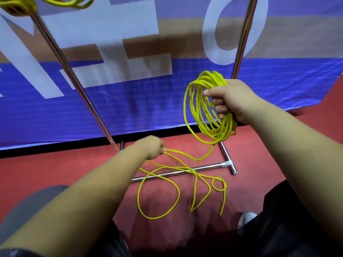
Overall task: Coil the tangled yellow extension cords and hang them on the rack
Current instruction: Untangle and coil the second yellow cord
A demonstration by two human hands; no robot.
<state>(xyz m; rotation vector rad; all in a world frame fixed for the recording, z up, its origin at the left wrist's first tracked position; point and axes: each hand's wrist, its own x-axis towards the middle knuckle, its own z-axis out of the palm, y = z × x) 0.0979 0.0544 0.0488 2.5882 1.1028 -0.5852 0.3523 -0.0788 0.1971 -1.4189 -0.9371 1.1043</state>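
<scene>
We are holding the coil point(206, 108) at about 2 o'clock of the view, with the right hand point(233, 101) closed round its bundled turns, in front of the right post of the rack point(74, 80). The left hand point(153, 147), blurred and just below centre, is gripping the loose cord point(179, 191) that is trailing from the coil's bottom; finger detail we cannot tell. The remainder is lying on the floor point(55, 173) toward 6 o'clock, crossing the rack's base bar, with a small loop point(212, 183) at 4 o'clock. Another yellow cord point(18, 8) is showing at 11 o'clock, near the top of the rack. Judgement: we are mid-coil, with several turns left. For the next turn we are advising a slow draw, letting the strand slide through the left fingers so twists run out, matching each turn to the existing ones, and opening that small loop before it tightens into a knot or snags the bar.
</scene>
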